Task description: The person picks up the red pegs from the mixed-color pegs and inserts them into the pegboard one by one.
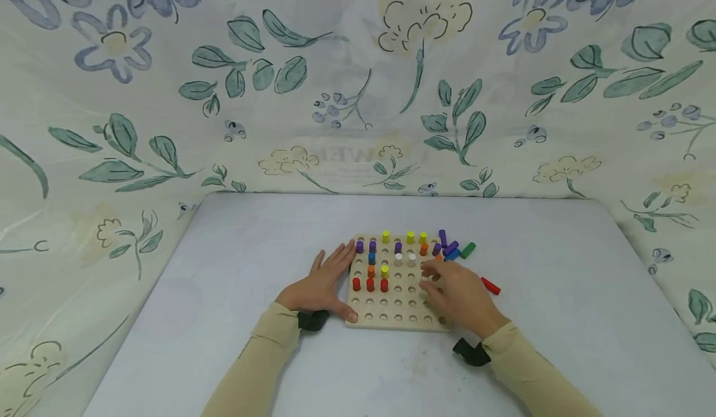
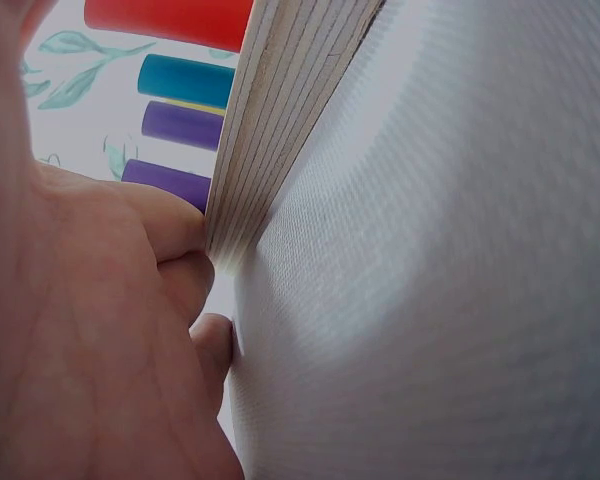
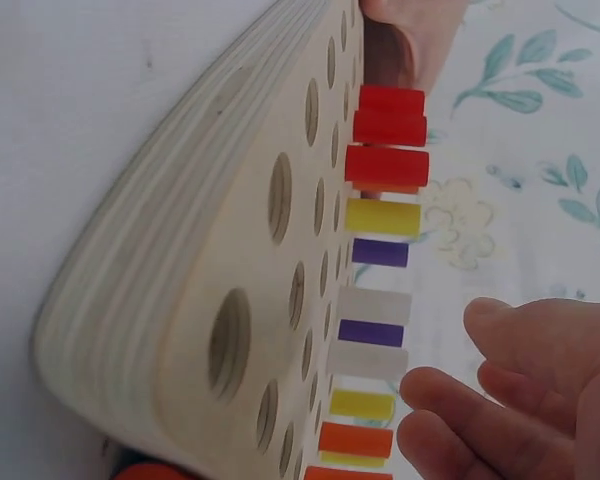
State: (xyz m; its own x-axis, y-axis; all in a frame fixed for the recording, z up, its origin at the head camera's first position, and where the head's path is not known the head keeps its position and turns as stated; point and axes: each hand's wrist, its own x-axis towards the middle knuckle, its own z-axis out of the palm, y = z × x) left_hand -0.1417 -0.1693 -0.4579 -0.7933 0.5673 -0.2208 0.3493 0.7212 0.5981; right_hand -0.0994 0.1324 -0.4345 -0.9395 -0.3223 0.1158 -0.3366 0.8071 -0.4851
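A wooden pegboard (image 1: 397, 326) lies flat on the table, with red pegs (image 1: 370, 285), white pegs (image 1: 412, 260), and yellow, purple, orange and blue ones upright in some of its holes. My left hand (image 1: 321, 288) rests along the board's left side, thumb at the front corner and fingers at the edge; the left wrist view shows fingertips against the layered edge (image 2: 230, 205). Over the board's right part hovers my right hand (image 1: 461, 294). Thumb and fingers (image 3: 445, 400) are spread apart near the white and yellow pegs (image 3: 362, 403), with nothing visible between them.
Loose pegs lie beside the board's far right corner: purple (image 1: 442, 237), blue (image 1: 453, 255) and green (image 1: 468, 250). Farther right on the white table (image 1: 559, 280) is a loose red peg (image 1: 490, 286). A flower-patterned cloth (image 1: 358, 81) hangs behind the table.
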